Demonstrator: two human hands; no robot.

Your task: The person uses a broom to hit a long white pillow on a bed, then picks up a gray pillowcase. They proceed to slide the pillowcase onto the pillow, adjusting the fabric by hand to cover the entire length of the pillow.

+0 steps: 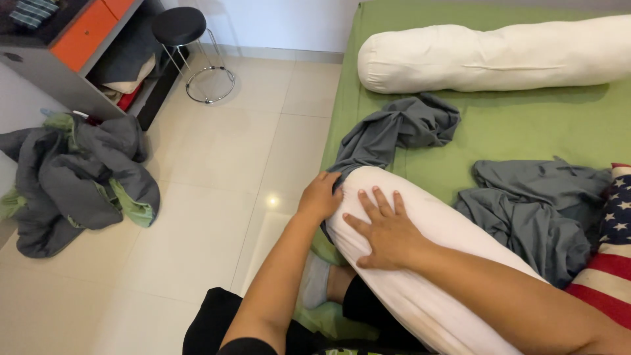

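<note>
Two hands work a white bolster (434,263) at the edge of a green bed (526,125). The left hand (320,196) is curled over the bolster's rounded end, fingers hooked where a grey cover (394,135) meets the white fabric; whether it pinches the cloth or only cups the end cannot be told. The right hand (388,230) lies flat on top of the bolster, fingers spread, pressing down. The bolster rests slantwise across the person's lap and the bed's edge, its far end touching the bunched grey cover.

A second white bolster (493,56) lies bare across the head of the bed, well apart. Another crumpled grey sheet (532,210) sits just beside the near bolster, with a flag-patterned pillow (611,250) at the right edge. On the tiled floor (217,171), a heap of grey and green bedding (75,177) lies near a shelf unit (79,46) and a black stool (181,26).

Judged from the grip, the work goes best if the flat hand keeps the bolster steady while the other hand holds the cover's mouth open around the end, easing the cloth evenly so it does not twist or bunch on one side.
</note>
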